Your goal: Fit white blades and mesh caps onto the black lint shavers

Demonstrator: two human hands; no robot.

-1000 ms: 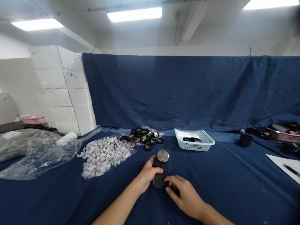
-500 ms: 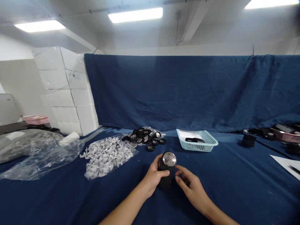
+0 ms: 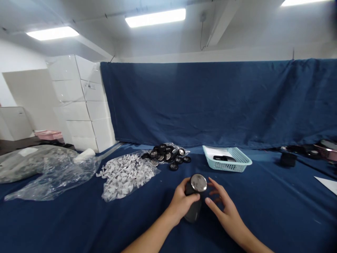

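Note:
A black handheld device with a round, perforated silver head at its top is gripped by my left hand, fingers behind it and thumb across the front below the head. It leans slightly, its lower end pointing down toward the blue cloth. Just right of the device is my right hand, its fingers apart and curved, with nothing held and a small gap to the device.
Beyond my hands lie a pile of black round caps and a bag of small white parts. A light-blue basket holds a black object. Clear plastic bags lie left; a black item and white paper are right.
The device has tilted in my left hand, showing more of its lower body. My right hand has opened a little wider and sits slightly farther from it. The view has shifted slightly left.

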